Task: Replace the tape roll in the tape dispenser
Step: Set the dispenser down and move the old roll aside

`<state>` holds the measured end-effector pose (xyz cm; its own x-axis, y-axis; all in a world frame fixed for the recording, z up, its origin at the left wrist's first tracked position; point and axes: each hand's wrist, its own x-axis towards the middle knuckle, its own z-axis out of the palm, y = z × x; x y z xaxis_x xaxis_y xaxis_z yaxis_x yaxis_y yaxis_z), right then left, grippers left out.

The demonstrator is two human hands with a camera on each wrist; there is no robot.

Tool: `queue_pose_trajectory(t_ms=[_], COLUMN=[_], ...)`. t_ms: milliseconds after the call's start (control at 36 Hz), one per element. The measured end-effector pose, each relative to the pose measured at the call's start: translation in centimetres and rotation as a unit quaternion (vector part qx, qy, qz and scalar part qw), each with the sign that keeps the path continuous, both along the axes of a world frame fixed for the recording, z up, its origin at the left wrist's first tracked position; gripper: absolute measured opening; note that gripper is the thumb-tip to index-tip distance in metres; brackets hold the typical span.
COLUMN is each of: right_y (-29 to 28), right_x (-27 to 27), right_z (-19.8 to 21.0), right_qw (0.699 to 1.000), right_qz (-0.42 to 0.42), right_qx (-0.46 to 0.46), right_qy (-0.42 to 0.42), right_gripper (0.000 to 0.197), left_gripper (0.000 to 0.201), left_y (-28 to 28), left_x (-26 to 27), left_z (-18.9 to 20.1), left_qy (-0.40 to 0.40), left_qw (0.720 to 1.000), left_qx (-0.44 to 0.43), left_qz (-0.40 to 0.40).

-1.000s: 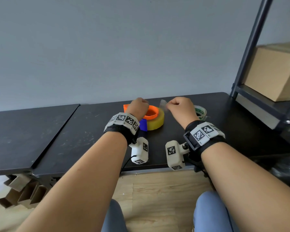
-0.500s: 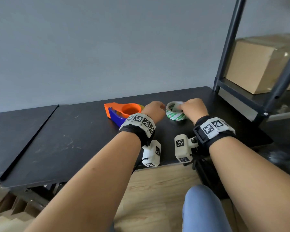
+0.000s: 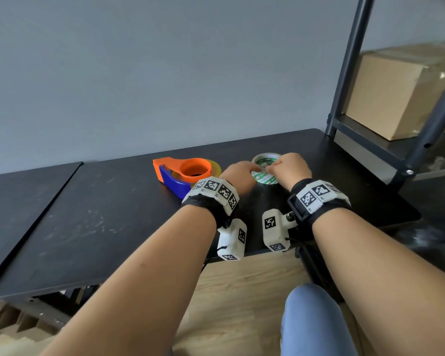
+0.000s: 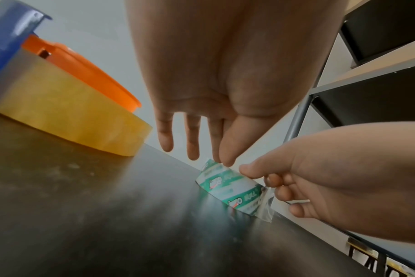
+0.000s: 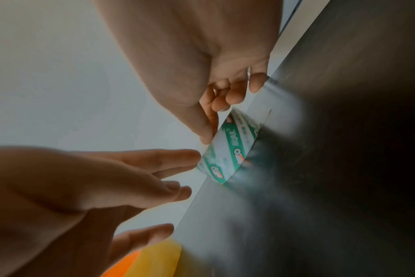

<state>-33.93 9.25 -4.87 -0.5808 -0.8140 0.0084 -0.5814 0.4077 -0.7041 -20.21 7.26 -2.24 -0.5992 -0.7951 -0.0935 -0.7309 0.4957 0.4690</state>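
A green-and-white tape roll (image 3: 263, 177) lies flat on the black table (image 3: 113, 214), right of the orange-and-blue tape dispenser (image 3: 183, 173), which carries a yellowish roll (image 4: 66, 112). My left hand (image 3: 244, 170) reaches the green roll (image 4: 228, 185) with straight fingers (image 4: 228, 155), whose tips touch its top left rim. My right hand (image 3: 275, 168) pinches the roll's right rim between thumb and curled forefinger. A clear loose end of tape (image 4: 265, 204) sticks out just below that pinch. In the right wrist view the thumb (image 5: 207, 131) lies against the roll (image 5: 228, 155).
A dark metal shelf frame (image 3: 344, 73) stands at the table's right end, with a cardboard box (image 3: 396, 93) on its shelf. A second black table (image 3: 23, 201) adjoins on the left. My knee in blue jeans (image 3: 311, 322) is below the table's front edge.
Both hands left the dispenser and moved right to the green roll. Since half a second ago they have closed in on its rim; the dispenser stays put.
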Motion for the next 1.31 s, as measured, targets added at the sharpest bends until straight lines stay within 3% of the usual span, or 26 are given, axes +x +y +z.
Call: queue_pose_trajectory(t_ms=[278,472,694,833,1000,1111,1305], right_y=[0.2,0.3,0.6,0.9,0.7,0.5,0.3], right_x=[0.1,0.6,1.3,1.7,2.4,2.7,4.0], right_z=[0.0,0.2,-0.1,0.0,-0.1,-0.3,-0.2], right_qw=[1.0,1.0,0.999,0.999,0.999,0.998,0.997], right_qz=[-0.001,0.002,-0.031,-0.027,-0.027,-0.014,0.015], right_qx=[-0.028,-0.026,-0.03,-0.034,-0.014,-0.003,0.009], right_qy=[-0.007,-0.004,0.011,0.024,0.038,0.054,0.078], right_gripper=[0.025,0.008,0.026,0.026,0.029,0.027,0.03], left_gripper=[0.061,0.063,0.054,0.05,0.045,0.051,0.033], left_y=[-0.6,-0.5,-0.2,-0.9,-1.6,-1.9,-1.1], left_x=[-0.2,-0.4,0.3,1.5,3.0,3.7,4.9], left_z=[-0.2,0.0,0.9,1.5,1.9,1.4,2.3], left_qy=[-0.044,-0.058,-0.014,-0.01,-0.044,-0.083,-0.19], left_qw=[0.999,0.998,0.999,0.993,0.972,0.965,0.964], left_qx=[-0.02,-0.015,-0.029,-0.053,-0.117,-0.091,-0.066], left_qz=[-0.003,-0.003,0.023,0.101,0.2,0.231,0.174])
